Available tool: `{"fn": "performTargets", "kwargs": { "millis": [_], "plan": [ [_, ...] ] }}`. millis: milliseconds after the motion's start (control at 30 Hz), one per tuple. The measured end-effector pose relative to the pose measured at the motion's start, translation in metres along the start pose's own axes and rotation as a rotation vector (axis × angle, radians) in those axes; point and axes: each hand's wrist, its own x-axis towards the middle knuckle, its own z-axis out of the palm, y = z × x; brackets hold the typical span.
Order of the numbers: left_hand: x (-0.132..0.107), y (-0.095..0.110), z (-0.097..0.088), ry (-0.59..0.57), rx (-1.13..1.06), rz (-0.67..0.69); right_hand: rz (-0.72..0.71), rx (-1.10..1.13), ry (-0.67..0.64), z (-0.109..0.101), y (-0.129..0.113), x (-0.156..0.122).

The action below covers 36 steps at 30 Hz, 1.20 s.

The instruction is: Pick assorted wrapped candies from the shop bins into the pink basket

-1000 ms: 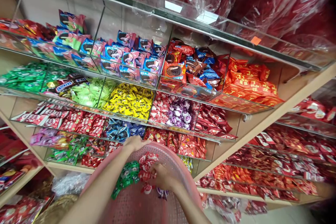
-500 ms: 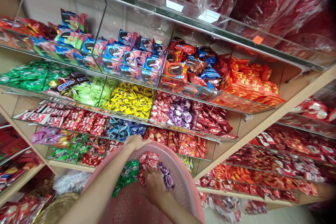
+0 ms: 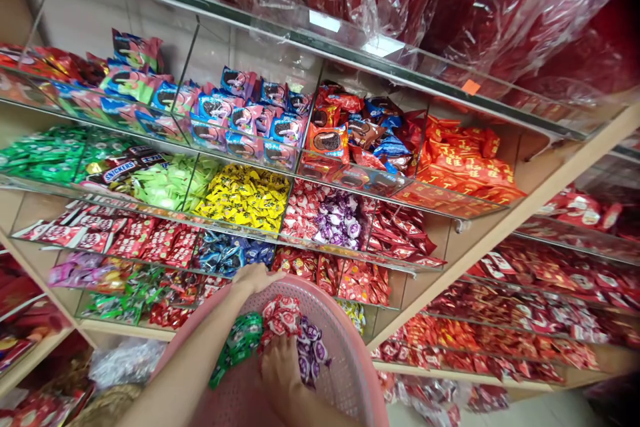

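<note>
A pink perforated plastic basket (image 3: 345, 320) stands close in front of me, below the shelves. At its far rim my left hand (image 3: 254, 277) is closed over the edge. Inside the basket my right hand (image 3: 281, 359) reaches down, its fingertips against red-and-white wrapped candies (image 3: 281, 315); whether it grips any is hidden. Purple-and-white wrapped candies (image 3: 311, 350) lie just right of that hand. Green wrapped candies (image 3: 243, 340) form a pile to its left, beside my left forearm.
Divided clear shelves hold yellow-wrapped candies (image 3: 243, 200), purple candies (image 3: 339, 220), cookie packs (image 3: 245, 117) and orange-red packets (image 3: 463, 150). Another shelf unit with red packets (image 3: 540, 280) stands at right. A clear plastic bag (image 3: 125, 361) lies low at left.
My right hand has shifted slightly left and down in the basket, so more purple candies show. My left hand stays on the rim. The view has moved a little.
</note>
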Motion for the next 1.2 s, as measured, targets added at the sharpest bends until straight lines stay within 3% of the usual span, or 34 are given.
{"fn": "performTargets", "kwargs": {
  "millis": [267,533,700,767,867,967,1033,1100,1200],
  "plan": [
    [0.0,-0.001,0.001,0.024,0.002,0.006,0.016,0.027,0.071,-0.004,-0.002,0.005],
    [-0.002,0.0,-0.002,0.017,0.0,0.008,0.061,-0.016,0.017,-0.002,-0.006,0.006],
    [-0.001,-0.001,0.0,0.032,-0.007,-0.001,0.016,0.048,0.017,-0.006,-0.01,0.003],
    [0.0,-0.002,0.001,0.037,-0.012,0.0,0.025,0.044,-0.013,-0.027,-0.007,0.001],
    [0.001,-0.003,0.003,0.039,-0.022,0.004,0.044,0.077,0.008,-0.089,0.01,-0.002],
    [0.004,-0.004,0.005,0.025,-0.018,0.017,-0.013,0.182,0.345,-0.166,0.042,0.004],
    [0.005,-0.004,0.006,0.026,-0.016,0.018,0.022,0.208,0.58,-0.208,0.068,0.019],
    [0.005,-0.004,0.007,0.037,-0.018,0.011,0.041,0.167,0.737,-0.237,0.093,0.043],
    [0.002,-0.003,0.005,0.035,-0.016,0.006,0.079,0.063,0.805,-0.255,0.121,0.086]
  ]
}}
